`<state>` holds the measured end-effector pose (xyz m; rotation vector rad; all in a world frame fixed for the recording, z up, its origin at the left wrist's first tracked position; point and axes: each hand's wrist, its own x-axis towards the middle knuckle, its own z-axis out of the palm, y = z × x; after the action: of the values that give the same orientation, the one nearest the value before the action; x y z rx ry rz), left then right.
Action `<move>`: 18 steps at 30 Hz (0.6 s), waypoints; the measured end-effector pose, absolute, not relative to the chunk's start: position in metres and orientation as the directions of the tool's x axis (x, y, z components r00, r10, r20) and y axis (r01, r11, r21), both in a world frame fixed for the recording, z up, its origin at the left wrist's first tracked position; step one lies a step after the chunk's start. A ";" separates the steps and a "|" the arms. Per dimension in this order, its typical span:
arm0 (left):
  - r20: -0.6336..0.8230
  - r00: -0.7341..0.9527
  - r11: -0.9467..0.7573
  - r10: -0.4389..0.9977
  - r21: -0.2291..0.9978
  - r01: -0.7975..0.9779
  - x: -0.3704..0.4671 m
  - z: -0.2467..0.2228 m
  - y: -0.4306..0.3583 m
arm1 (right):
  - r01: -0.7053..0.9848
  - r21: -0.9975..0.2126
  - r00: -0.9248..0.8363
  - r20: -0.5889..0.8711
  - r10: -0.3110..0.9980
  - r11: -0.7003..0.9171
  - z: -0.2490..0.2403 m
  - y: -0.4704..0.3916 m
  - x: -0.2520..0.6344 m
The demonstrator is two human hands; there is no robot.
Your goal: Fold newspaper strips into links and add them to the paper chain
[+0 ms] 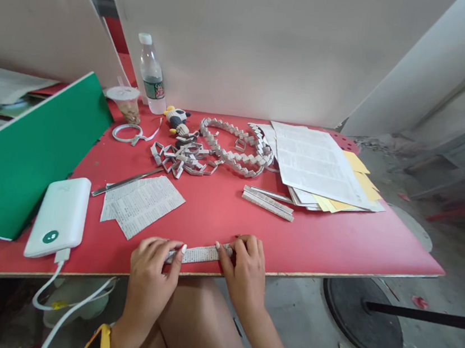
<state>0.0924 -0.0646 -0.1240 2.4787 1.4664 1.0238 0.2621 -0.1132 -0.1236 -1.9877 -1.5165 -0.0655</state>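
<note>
At the table's front edge I hold a folded strip of printed paper [201, 255] by its two ends. My left hand [155, 269] pinches the left end between thumb and fingers. My right hand [244, 266] closes on the right end, its thumb lying along the strip. Part of each end is hidden under the fingers. Beyond my left hand lie cut printed paper pieces [148, 206] with a thin metal blade-like ruler [127, 182] beside them. Folded paper strips [268, 204] rest farther off to the right.
A zigzag folded-paper chain [242, 164] and loose paper links [181, 159] lie at the back, near a small plush toy [177, 119]. Stacked sheets [322, 165] are at right. A white power bank [60, 218], green panel [35, 155], drink cup [128, 106] and water bottle [153, 77] stand left.
</note>
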 end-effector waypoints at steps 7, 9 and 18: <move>0.567 0.298 -0.529 0.768 0.300 0.793 0.092 -0.130 -0.071 | 0.920 -0.333 0.341 0.419 0.841 -0.207 -0.121 -0.104 0.260; 0.587 0.296 -0.534 0.753 0.284 0.796 0.093 -0.130 -0.072 | 0.923 -0.313 0.346 0.413 0.842 -0.226 -0.120 -0.101 0.260; 0.542 0.244 -0.461 0.804 0.310 0.832 0.098 -0.126 -0.073 | 0.929 -0.178 0.369 0.406 0.836 -0.323 -0.119 -0.091 0.253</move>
<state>0.0981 -0.0734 -0.1257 2.5095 1.6518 1.0511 0.2530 -0.0907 -0.1195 -2.2571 -1.5394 -0.3394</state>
